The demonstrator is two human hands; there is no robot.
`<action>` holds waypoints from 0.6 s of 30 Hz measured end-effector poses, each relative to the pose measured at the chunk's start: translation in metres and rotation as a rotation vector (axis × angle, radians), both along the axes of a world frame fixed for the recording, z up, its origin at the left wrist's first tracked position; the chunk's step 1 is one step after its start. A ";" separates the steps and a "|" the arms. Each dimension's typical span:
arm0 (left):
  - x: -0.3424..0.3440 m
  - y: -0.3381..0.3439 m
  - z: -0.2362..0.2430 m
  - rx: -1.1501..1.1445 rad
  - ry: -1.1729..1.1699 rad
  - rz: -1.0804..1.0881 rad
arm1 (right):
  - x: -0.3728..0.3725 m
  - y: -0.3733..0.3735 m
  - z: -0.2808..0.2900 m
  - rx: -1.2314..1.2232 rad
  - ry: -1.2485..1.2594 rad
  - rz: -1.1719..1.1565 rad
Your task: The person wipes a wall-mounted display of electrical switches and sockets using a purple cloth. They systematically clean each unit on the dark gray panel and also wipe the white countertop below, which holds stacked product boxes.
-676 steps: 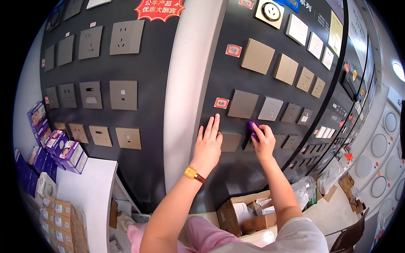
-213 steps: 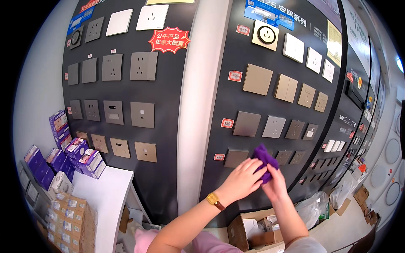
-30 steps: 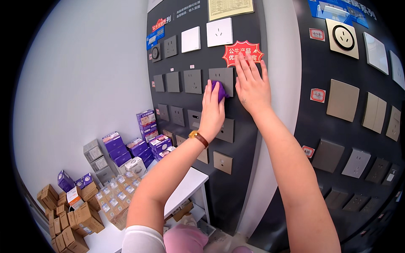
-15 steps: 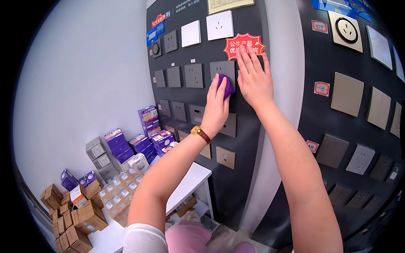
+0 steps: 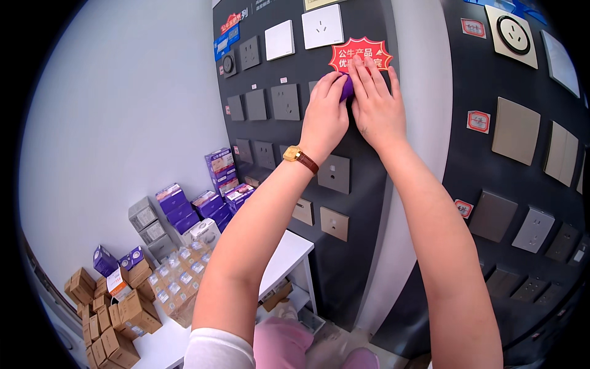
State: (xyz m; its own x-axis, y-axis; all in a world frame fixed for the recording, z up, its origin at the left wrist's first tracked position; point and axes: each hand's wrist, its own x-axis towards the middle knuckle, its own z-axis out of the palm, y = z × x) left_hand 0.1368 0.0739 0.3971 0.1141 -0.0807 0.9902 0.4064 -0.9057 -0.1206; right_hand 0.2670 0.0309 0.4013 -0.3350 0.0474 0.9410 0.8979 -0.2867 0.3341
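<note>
My left hand (image 5: 326, 117), a watch on its wrist, presses a bunched purple cloth (image 5: 347, 88) against the dark display panel (image 5: 369, 166). The cloth is mostly hidden under its fingers. It sits just below a red starburst sticker (image 5: 342, 51) and covers most of a grey wall socket. Beside it, almost touching, my right hand (image 5: 380, 114) lies flat on the panel, fingers stretched out, their tips over the sticker. A white wall socket (image 5: 322, 27) is fixed above the sticker, and a grey socket plate (image 5: 334, 174) shows below my left wrist.
More grey and white switch plates cover the panel's left part. A second dark panel (image 5: 470, 160) with beige plates stands to the right, past a white pillar (image 5: 424, 178). At lower left, a white table (image 5: 289, 252) bears purple boxes (image 5: 171, 200), brown cartons (image 5: 136, 310) and bagged packs.
My left hand has slid the cloth up and right, from the grey socket to just under the sticker, close against my right hand. My right hand stays flat on the panel. The view has shifted slightly.
</note>
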 end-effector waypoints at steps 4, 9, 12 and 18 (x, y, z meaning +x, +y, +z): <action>-0.014 0.018 -0.001 -0.086 -0.084 -0.006 | -0.001 0.000 0.000 -0.010 0.002 0.015; -0.019 0.030 -0.009 -0.268 -0.188 -0.098 | -0.002 0.000 0.000 -0.001 0.005 -0.007; -0.015 0.022 -0.033 -0.314 -0.225 -0.159 | -0.001 0.003 -0.001 -0.001 -0.001 0.004; -0.032 0.019 -0.067 -0.320 -0.107 -0.073 | -0.001 0.001 0.000 -0.009 0.003 -0.004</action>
